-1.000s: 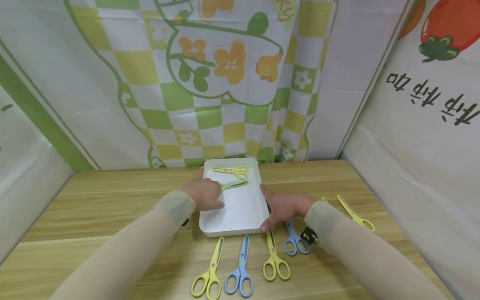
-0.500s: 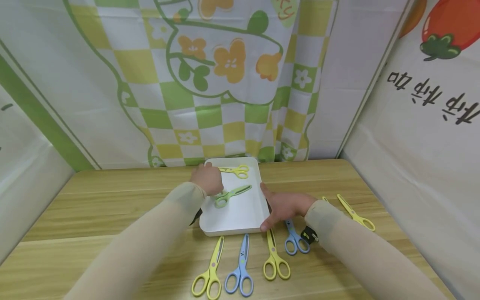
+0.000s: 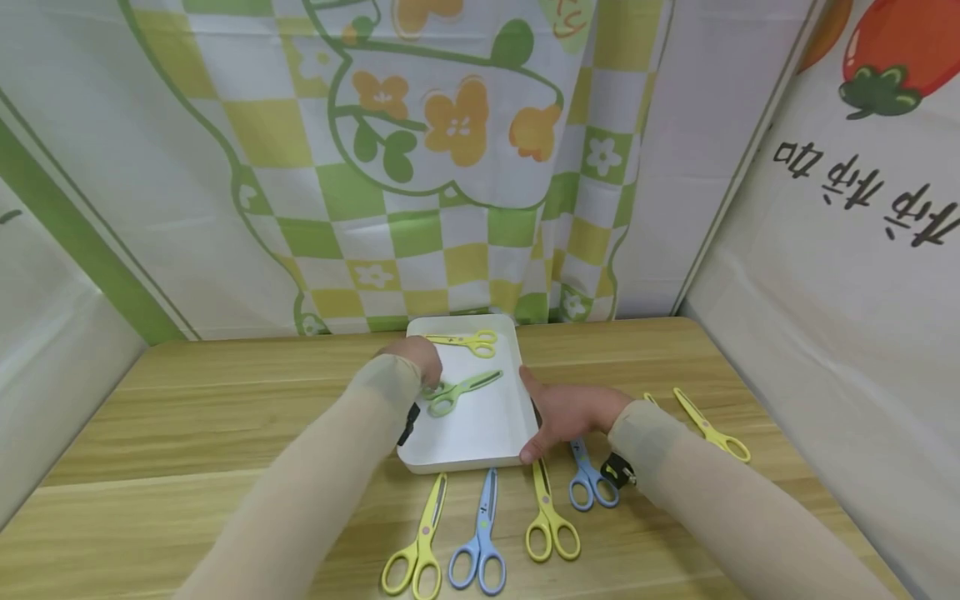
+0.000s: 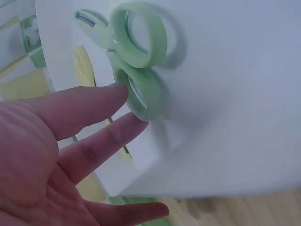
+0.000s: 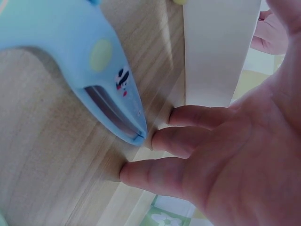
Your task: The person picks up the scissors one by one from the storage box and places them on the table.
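Observation:
My left hand [image 3: 416, 357] reaches over the left rim of a white tray [image 3: 480, 429]. In the left wrist view, its thumb and index finger pinch a handle loop of green scissors [image 4: 150, 37], while another finger stretches away from them. The green scissors' blades point right and slightly back in the head view. Yellow scissors [image 3: 477, 342] lie at the tray's far end. My right hand [image 3: 573, 410] rests against the tray's right side with its thumb at the front corner. In the right wrist view, its extended fingertips touch the table beside blue scissors [image 5: 108, 70].
Yellow scissors [image 3: 420, 537], blue scissors [image 3: 480, 533] and more yellow scissors [image 3: 551, 521] lie in front of the tray. Another blue pair [image 3: 592, 479] sits below the right wrist. At the right lie yellow scissors [image 3: 708, 425]. A checked curtain [image 3: 457, 250] hangs behind the table.
The green scissors shifted toward the front of the tray and turned slightly. My left hand moved back, then slightly down toward their handles. My right hand stays at the tray's side.

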